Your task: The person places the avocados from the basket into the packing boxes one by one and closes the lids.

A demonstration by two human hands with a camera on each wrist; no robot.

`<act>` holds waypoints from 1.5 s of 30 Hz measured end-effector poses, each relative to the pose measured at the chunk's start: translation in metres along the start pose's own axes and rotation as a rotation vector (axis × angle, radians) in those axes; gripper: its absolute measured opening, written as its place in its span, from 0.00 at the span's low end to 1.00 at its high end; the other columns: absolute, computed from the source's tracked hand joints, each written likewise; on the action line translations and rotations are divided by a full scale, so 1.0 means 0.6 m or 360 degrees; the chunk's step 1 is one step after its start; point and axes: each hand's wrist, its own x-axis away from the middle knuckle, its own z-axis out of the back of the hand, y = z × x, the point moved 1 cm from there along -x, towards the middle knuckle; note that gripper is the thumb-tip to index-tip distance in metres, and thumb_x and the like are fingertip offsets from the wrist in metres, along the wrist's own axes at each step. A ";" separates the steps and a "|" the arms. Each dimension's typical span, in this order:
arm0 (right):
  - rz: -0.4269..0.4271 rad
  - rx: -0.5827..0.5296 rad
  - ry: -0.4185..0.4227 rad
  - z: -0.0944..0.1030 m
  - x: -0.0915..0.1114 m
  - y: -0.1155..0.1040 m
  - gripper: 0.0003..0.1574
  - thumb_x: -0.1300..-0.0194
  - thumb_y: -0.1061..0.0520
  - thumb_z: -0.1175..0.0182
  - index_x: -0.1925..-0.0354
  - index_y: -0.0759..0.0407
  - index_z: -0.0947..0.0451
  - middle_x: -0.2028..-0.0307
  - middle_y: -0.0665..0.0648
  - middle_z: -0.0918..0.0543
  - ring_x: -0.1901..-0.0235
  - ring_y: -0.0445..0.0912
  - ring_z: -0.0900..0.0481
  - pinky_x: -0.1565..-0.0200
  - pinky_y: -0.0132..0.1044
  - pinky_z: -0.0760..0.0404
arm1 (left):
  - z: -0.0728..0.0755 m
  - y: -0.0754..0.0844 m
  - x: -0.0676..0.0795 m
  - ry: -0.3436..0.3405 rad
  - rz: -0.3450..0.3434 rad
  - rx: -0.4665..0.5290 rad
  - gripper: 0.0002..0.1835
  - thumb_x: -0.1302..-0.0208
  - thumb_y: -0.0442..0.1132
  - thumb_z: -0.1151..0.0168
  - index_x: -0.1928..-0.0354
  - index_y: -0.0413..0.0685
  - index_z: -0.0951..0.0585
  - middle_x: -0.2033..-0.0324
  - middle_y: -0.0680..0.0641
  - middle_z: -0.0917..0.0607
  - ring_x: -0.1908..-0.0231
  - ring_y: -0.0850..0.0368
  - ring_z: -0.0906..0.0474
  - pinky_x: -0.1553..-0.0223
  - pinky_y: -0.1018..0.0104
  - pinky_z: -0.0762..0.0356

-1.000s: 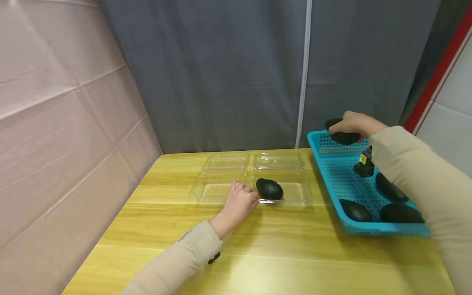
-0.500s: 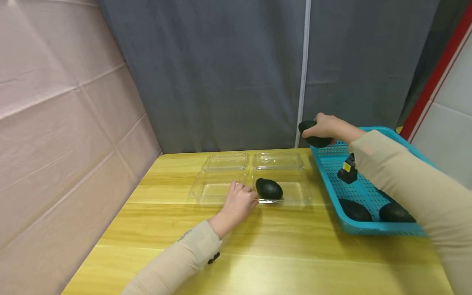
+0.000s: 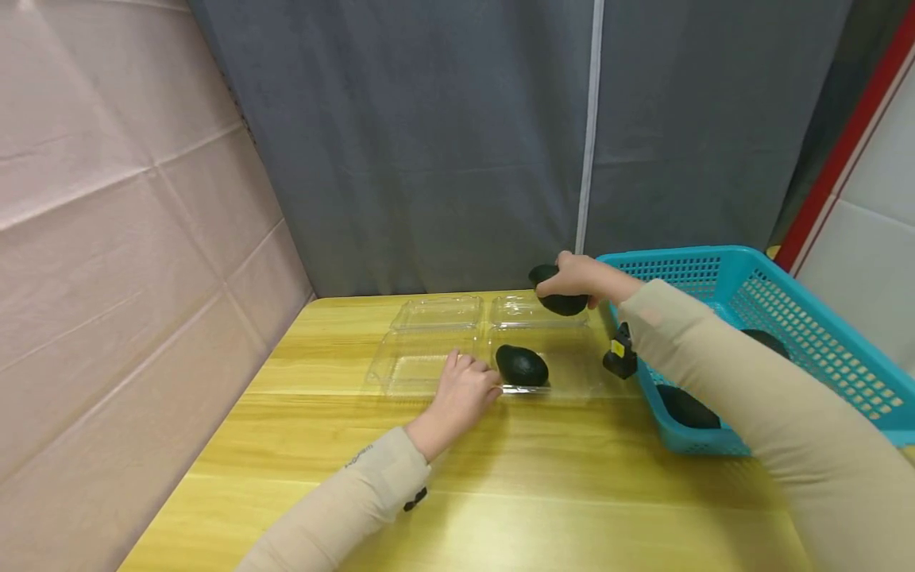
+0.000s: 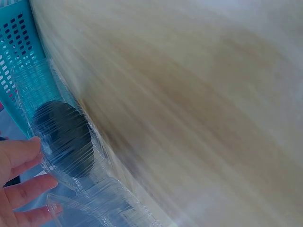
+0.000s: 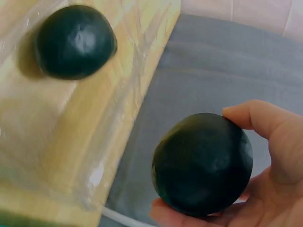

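Observation:
My right hand (image 3: pixel 582 276) grips a dark green avocado (image 3: pixel 565 304) between thumb and fingers, held up over the far, lid half of the right clear plastic clamshell container (image 3: pixel 575 369). In the right wrist view the held avocado (image 5: pixel 203 163) shows its rounded end. Another avocado (image 3: pixel 522 365) lies in the left side of that container's near half. My left hand (image 3: pixel 465 389) holds the container's near left rim; in the left wrist view its fingertips (image 4: pixel 35 144) are at the plastic wall, beside the avocado (image 4: pixel 64 139) inside.
A second open clamshell (image 3: pixel 422 369) stands to the left. At the right is a blue perforated basket (image 3: pixel 743 262) with avocados (image 3: pixel 688 407), partly hidden by my right sleeve (image 3: pixel 722 373). A grey curtain (image 3: pixel 429 159) hangs behind the wooden table (image 3: pixel 300 413).
My right hand has carried the avocado leftward from over the basket to over the right clamshell, lowering somewhat. My left hand stays at the rim.

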 end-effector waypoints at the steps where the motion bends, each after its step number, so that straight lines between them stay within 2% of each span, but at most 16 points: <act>1: -0.0009 0.0001 -0.0017 -0.007 -0.005 -0.002 0.43 0.45 0.44 0.47 0.41 0.69 0.48 0.53 0.69 0.32 0.63 0.55 0.27 0.73 0.45 0.20 | 0.000 0.000 0.000 -0.0001 0.0001 0.0005 0.05 0.49 0.46 0.34 0.71 0.57 0.16 0.70 0.55 0.15 0.64 0.55 0.23 0.46 0.48 0.33; 6: -0.0074 0.0026 -0.0089 -0.046 -0.028 -0.008 0.41 0.48 0.45 0.45 0.44 0.68 0.44 0.56 0.67 0.31 0.66 0.52 0.27 0.71 0.47 0.19 | -0.001 0.000 -0.001 0.0013 -0.0007 -0.0009 0.04 0.49 0.46 0.34 0.71 0.57 0.16 0.70 0.55 0.16 0.64 0.55 0.23 0.47 0.48 0.33; 12: -0.0098 0.0160 -0.0161 -0.084 -0.044 -0.006 0.37 0.49 0.45 0.44 0.48 0.68 0.38 0.58 0.63 0.29 0.66 0.51 0.27 0.68 0.50 0.20 | -0.002 0.001 -0.003 0.0021 -0.0015 -0.0020 0.05 0.49 0.47 0.34 0.71 0.57 0.16 0.70 0.55 0.16 0.64 0.55 0.24 0.48 0.48 0.33; 15: -0.0053 0.0215 -0.0178 -0.095 -0.046 -0.005 0.27 0.51 0.49 0.44 0.59 0.67 0.33 0.65 0.60 0.27 0.69 0.49 0.26 0.69 0.42 0.21 | -0.002 0.002 -0.004 0.0019 -0.0018 -0.0030 0.04 0.48 0.47 0.34 0.71 0.58 0.16 0.70 0.55 0.16 0.64 0.55 0.24 0.48 0.48 0.32; 19: 0.0014 0.0261 -0.0184 -0.104 -0.046 -0.006 0.17 0.53 0.52 0.43 0.70 0.64 0.33 0.72 0.56 0.29 0.74 0.46 0.29 0.74 0.32 0.29 | -0.002 0.003 -0.004 0.0047 -0.0032 -0.0038 0.03 0.49 0.46 0.34 0.73 0.58 0.16 0.71 0.56 0.16 0.65 0.55 0.23 0.48 0.48 0.32; 25: 0.0034 0.0352 -0.0167 -0.109 -0.040 -0.010 0.12 0.55 0.54 0.43 0.80 0.58 0.35 0.78 0.53 0.30 0.77 0.45 0.32 0.77 0.32 0.34 | -0.002 0.003 -0.003 0.0089 -0.0044 -0.0030 0.03 0.49 0.45 0.34 0.76 0.58 0.17 0.72 0.56 0.16 0.66 0.55 0.23 0.48 0.47 0.32; 28: 0.0027 0.0370 -0.0160 -0.111 -0.040 -0.008 0.11 0.55 0.54 0.42 0.79 0.58 0.34 0.77 0.53 0.30 0.76 0.46 0.31 0.76 0.32 0.33 | -0.001 0.004 -0.002 0.0098 -0.0043 -0.0024 0.03 0.49 0.45 0.34 0.76 0.57 0.17 0.73 0.55 0.16 0.66 0.55 0.23 0.49 0.47 0.32; 36: 0.0001 0.0417 -0.0158 -0.121 -0.047 -0.002 0.21 0.54 0.54 0.39 0.63 0.66 0.30 0.70 0.56 0.29 0.71 0.48 0.31 0.69 0.36 0.28 | -0.003 0.003 -0.001 0.0088 -0.0034 -0.0013 0.03 0.49 0.45 0.34 0.76 0.57 0.17 0.72 0.55 0.16 0.66 0.54 0.23 0.49 0.47 0.31; 42: 0.0027 0.0487 -0.0193 -0.126 -0.047 -0.001 0.18 0.56 0.57 0.37 0.67 0.66 0.29 0.71 0.56 0.28 0.71 0.48 0.31 0.67 0.37 0.26 | -0.004 0.003 -0.002 0.0097 -0.0040 -0.0016 0.03 0.49 0.45 0.34 0.76 0.57 0.17 0.73 0.55 0.16 0.66 0.55 0.23 0.49 0.47 0.32; 45: 0.0017 0.0515 -0.0233 -0.136 -0.075 0.018 0.19 0.57 0.55 0.35 0.67 0.66 0.25 0.69 0.58 0.24 0.69 0.49 0.27 0.64 0.40 0.23 | -0.004 0.003 -0.001 0.0108 -0.0041 -0.0019 0.03 0.49 0.44 0.34 0.77 0.57 0.17 0.73 0.55 0.16 0.66 0.55 0.23 0.49 0.47 0.32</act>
